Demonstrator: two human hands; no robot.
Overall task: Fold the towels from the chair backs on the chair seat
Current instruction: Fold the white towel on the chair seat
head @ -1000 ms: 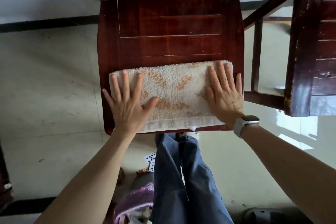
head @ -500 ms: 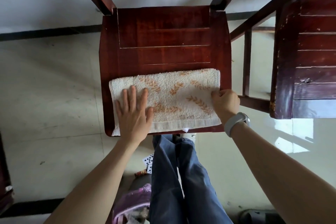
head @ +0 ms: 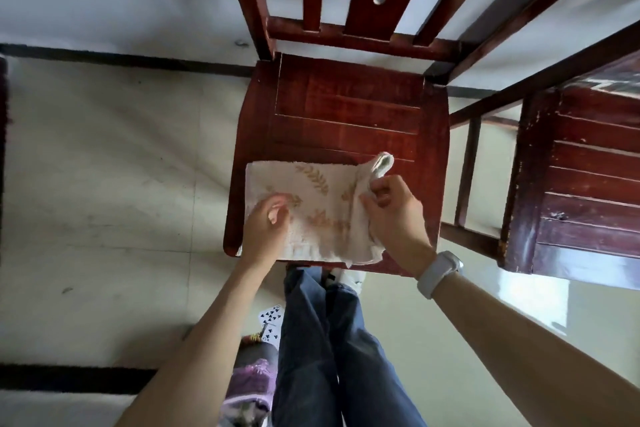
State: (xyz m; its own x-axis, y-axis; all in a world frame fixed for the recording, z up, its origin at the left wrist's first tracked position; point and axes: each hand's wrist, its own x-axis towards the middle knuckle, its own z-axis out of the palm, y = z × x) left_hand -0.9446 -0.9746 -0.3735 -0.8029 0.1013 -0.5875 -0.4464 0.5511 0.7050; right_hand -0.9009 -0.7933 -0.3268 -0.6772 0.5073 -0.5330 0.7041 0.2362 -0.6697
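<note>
club pips on playing card point(head: 271, 315)

Playing cards point(head: 271, 317) lie on the pale floor point(head: 104, 184) (clubs showing), beside a purple bag point(head: 251, 381); a second wooden chair point(head: 588, 184) stands right.

The towel point(head: 322, 208) is cream with a tan leaf-sprig pattern. The chair seat point(head: 346, 114) is glossy dark red-brown wood. The watch band point(head: 437, 272) is white, the trousers point(head: 332, 350) dark blue, the floor point(head: 114, 166) pale cream with black lines.
</note>
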